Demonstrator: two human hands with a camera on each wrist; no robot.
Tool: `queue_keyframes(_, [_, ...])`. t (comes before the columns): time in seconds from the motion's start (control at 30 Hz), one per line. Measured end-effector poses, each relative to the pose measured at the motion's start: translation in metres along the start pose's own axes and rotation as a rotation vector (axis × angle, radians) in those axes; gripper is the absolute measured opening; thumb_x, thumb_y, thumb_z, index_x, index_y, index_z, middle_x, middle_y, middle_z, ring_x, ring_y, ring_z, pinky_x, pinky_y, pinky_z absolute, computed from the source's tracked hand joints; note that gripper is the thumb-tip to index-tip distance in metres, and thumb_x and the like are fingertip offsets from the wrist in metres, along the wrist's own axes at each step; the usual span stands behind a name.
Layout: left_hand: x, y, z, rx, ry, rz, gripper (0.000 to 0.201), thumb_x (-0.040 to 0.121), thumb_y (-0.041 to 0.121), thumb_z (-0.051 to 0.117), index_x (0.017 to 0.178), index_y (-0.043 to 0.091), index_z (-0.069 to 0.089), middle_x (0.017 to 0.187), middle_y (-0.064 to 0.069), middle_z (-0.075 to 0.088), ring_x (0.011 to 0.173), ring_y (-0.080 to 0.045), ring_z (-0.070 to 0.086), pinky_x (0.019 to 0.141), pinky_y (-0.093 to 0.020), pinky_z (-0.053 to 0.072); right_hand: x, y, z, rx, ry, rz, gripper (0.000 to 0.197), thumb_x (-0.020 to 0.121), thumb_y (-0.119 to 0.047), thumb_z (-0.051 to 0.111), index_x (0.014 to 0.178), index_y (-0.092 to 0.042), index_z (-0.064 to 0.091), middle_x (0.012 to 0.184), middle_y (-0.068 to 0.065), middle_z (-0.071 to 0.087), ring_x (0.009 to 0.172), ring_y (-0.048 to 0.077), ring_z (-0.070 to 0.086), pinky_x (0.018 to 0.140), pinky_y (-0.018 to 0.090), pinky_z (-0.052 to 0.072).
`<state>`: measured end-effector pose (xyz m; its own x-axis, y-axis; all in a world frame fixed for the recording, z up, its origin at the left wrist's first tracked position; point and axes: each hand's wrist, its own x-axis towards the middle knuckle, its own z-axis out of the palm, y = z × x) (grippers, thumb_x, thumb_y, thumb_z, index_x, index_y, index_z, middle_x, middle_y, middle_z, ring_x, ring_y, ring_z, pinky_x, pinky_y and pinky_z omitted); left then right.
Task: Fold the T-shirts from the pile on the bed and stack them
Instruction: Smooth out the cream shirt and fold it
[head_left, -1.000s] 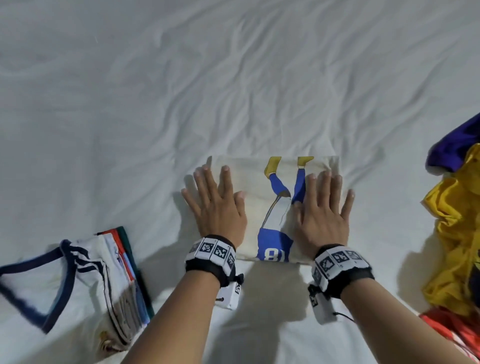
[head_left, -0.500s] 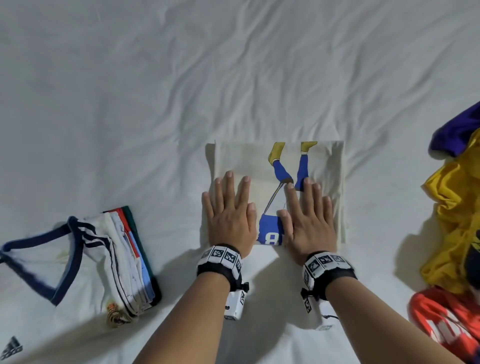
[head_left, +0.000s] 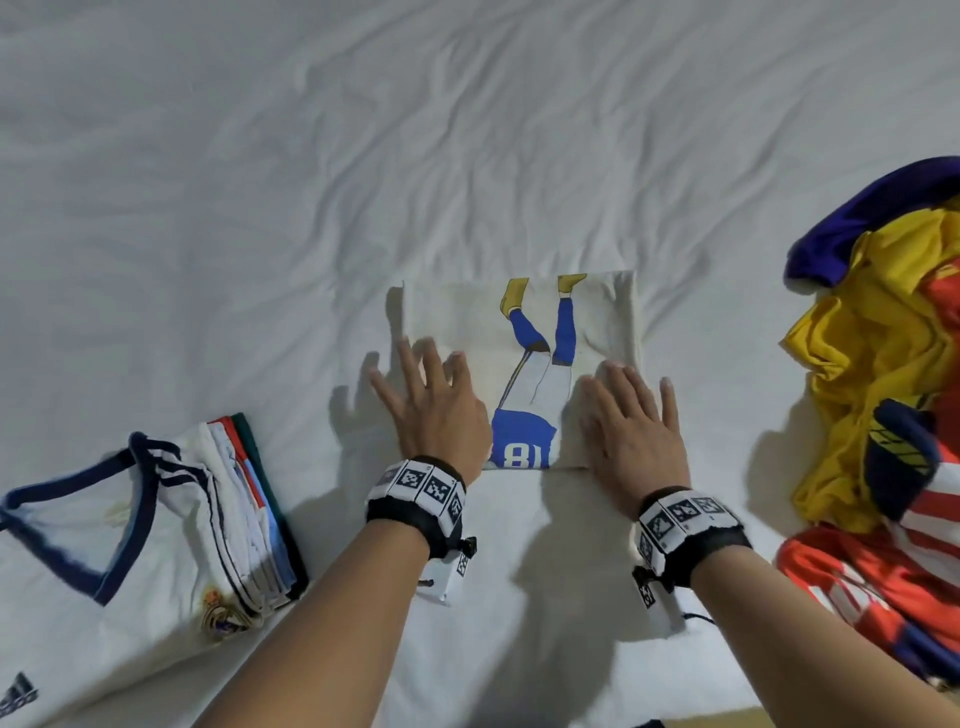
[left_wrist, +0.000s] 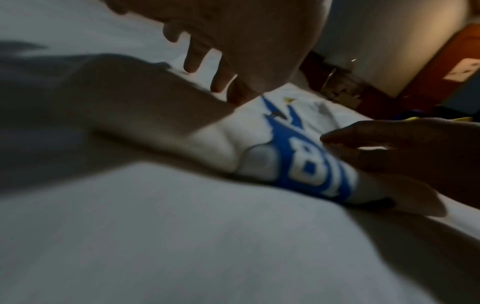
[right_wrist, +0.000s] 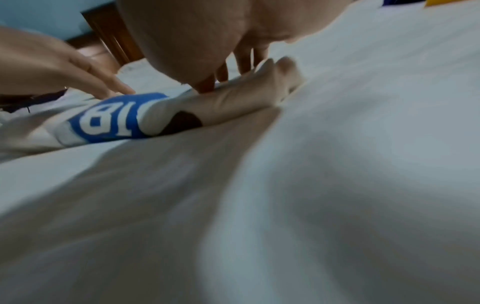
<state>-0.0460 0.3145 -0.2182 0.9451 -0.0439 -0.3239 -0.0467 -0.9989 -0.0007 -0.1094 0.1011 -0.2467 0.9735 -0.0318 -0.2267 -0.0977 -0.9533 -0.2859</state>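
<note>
A folded cream T-shirt (head_left: 467, 322) lies flat on the white bed (head_left: 260, 182), straight ahead of the person. Its print shows an upside-down footballer in blue socks and yellow boots, with a blue panel at the near edge bearing a white "18" — the wrist views show the same numerals, blurred, on the fold's near edge.

The left hand (head_left: 436, 410) is over the shirt's left edge, fingers (head_left: 410, 358) spread and loosely bent, gripping nothing; whether the tips touch the cloth cannot be told. The right hand (head_left: 634, 421) lies on the shirt's near right corner with fingers straight and together, pressing the cloth down without gripping it. Both wrists wear black bands set with square black-and-white coded tags.

To the left, well apart from the shirt, sits the stack (head_left: 244, 514) of folded shirts, edges showing white, red, blue and green. The top one is white with navy trim and stripes; it carries a round crowned crest near its corner — the letters are too small to read — and an Adidas logo at the picture's lower left.

To the right lies the unfolded pile (head_left: 878, 374): purple, yellow, and red-and-white striped cloth in a heap, with a navy patch marked by yellow stripes.
</note>
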Motion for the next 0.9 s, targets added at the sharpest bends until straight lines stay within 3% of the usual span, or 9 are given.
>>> queue_keyframes(0.1, [-0.001, 0.042, -0.023, -0.150, 0.013, 0.133, 0.028, 0.096, 0.026, 0.050, 0.119, 0.018, 0.065, 0.128, -0.009, 0.057, 0.125, -0.034, 0.047, 0.101, -0.051, 0.034, -0.021, 0.009, -0.016, 0.151, 0.055, 0.292, 0.050, 0.097, -0.037, 0.057, 0.143, -0.021, 0.046, 0.141, 0.007, 0.050, 0.127, 0.033, 0.044, 0.114, 0.049, 0.026])
queue_keyframes(0.2, [0.003, 0.094, -0.040, -0.327, -0.177, 0.207, 0.032, 0.103, 0.039, 0.042, 0.108, 0.015, 0.062, 0.111, -0.007, 0.065, 0.107, -0.032, 0.057, 0.087, -0.043, 0.043, -0.027, 0.016, -0.024, 0.313, -0.055, 0.522, 0.059, 0.091, -0.059, 0.061, 0.139, -0.027, 0.050, 0.134, -0.001, 0.052, 0.125, 0.026, 0.043, 0.105, 0.044, 0.024])
queue_keyframes(0.3, [0.016, 0.137, -0.044, -0.375, -0.454, 0.132, 0.054, 0.097, 0.066, 0.040, 0.107, 0.017, 0.059, 0.102, -0.006, 0.064, 0.093, -0.030, 0.059, 0.076, -0.039, 0.042, -0.021, 0.020, -0.024, 0.345, -0.169, 0.521, 0.050, 0.080, -0.069, 0.060, 0.109, -0.028, 0.058, 0.111, -0.008, 0.057, 0.109, 0.022, 0.046, 0.092, 0.043, 0.025])
queue_keyframes(0.37, [0.028, 0.155, -0.039, -0.338, -0.489, 0.081, 0.065, 0.085, 0.080, 0.043, 0.099, 0.018, 0.059, 0.094, -0.004, 0.064, 0.083, -0.030, 0.060, 0.070, -0.037, 0.044, -0.016, 0.020, -0.027, 0.366, -0.203, 0.518, 0.039, 0.076, -0.062, 0.057, 0.079, -0.024, 0.049, 0.089, -0.009, 0.051, 0.096, 0.022, 0.044, 0.081, 0.040, 0.022])
queue_keyframes(0.47, [0.037, 0.169, -0.029, -0.188, -0.411, 0.143, 0.040, 0.084, 0.054, 0.058, 0.086, 0.014, 0.055, 0.093, -0.004, 0.065, 0.077, -0.030, 0.059, 0.064, -0.033, 0.044, -0.017, 0.022, -0.029, 0.419, -0.203, 0.514, 0.030, 0.073, -0.049, 0.045, 0.067, -0.020, 0.039, 0.081, -0.006, 0.046, 0.093, 0.022, 0.039, 0.079, 0.038, 0.017])
queue_keyframes(0.53, [0.038, 0.171, -0.032, -0.160, -0.400, 0.170, 0.022, 0.085, 0.034, 0.058, 0.080, 0.015, 0.049, 0.093, -0.005, 0.063, 0.077, -0.029, 0.058, 0.064, -0.033, 0.043, -0.021, 0.026, -0.024, 0.516, -0.146, 0.514, 0.032, 0.066, -0.049, 0.041, 0.065, -0.018, 0.036, 0.074, -0.006, 0.045, 0.092, 0.025, 0.042, 0.077, 0.037, 0.016])
queue_keyframes(0.63, [0.043, 0.169, -0.050, -0.203, -0.425, 0.143, 0.019, 0.086, 0.031, 0.057, 0.086, 0.014, 0.048, 0.082, -0.003, 0.055, 0.075, -0.027, 0.058, 0.063, -0.033, 0.040, -0.027, 0.028, -0.017, 0.753, -0.002, 0.487, 0.045, 0.068, -0.059, 0.056, 0.066, -0.017, 0.041, 0.064, -0.007, 0.047, 0.078, 0.029, 0.050, 0.072, 0.036, 0.020])
queue_keyframes(0.73, [0.051, 0.161, -0.078, -0.385, -0.395, 0.113, 0.020, 0.084, 0.032, 0.058, 0.081, 0.013, 0.052, 0.080, -0.003, 0.059, 0.072, -0.025, 0.059, 0.060, -0.031, 0.042, -0.027, 0.019, -0.038, 1.022, 0.234, 0.443, 0.025, 0.077, -0.038, 0.077, 0.072, -0.021, 0.058, 0.060, -0.008, 0.057, 0.062, 0.021, 0.052, 0.062, 0.037, 0.043])
queue_keyframes(0.9, [0.050, 0.147, -0.150, -0.911, -0.326, 0.192, 0.017, 0.085, 0.025, 0.061, 0.080, 0.008, 0.062, 0.082, -0.010, 0.069, 0.073, -0.030, 0.070, 0.057, -0.048, 0.063, -0.011, -0.008, -0.115, 1.021, 0.630, 0.283, 0.020, 0.083, -0.009, 0.078, 0.098, -0.021, 0.073, 0.090, -0.007, 0.072, 0.082, 0.011, 0.066, 0.077, 0.038, 0.056])
